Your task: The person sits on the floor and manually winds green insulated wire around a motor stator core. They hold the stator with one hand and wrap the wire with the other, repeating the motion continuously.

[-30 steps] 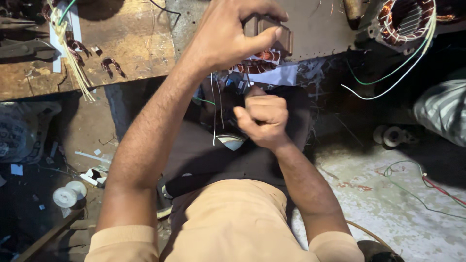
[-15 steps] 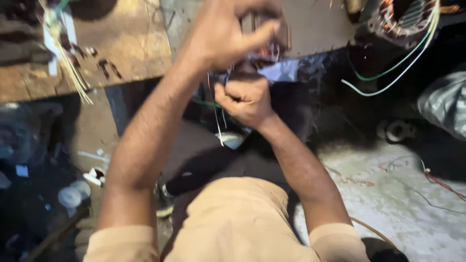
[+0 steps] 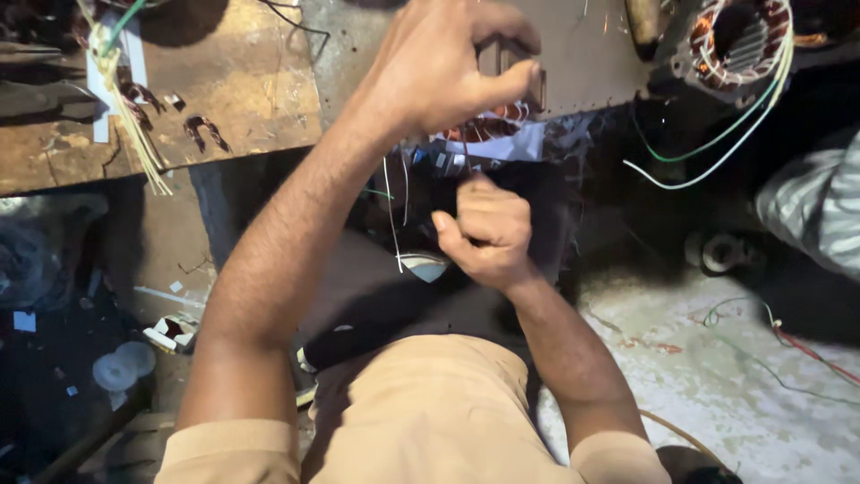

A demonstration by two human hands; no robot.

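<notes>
At bench edge, hands: left point(image 3: 448, 63) gripping metal piece point(image 3: 515, 67), right point(image 3: 488, 233) fisted on wire point(image 3: 466, 166).

A small, crumpled white carton point(image 3: 170, 332) with dark and reddish markings lay on the dim floor at about eight o'clock, beside two pale round discs point(image 3: 124, 366). A scrap of pale paper point(image 3: 24, 321) sat at nine o'clock. No signs or screens were in view.
</notes>
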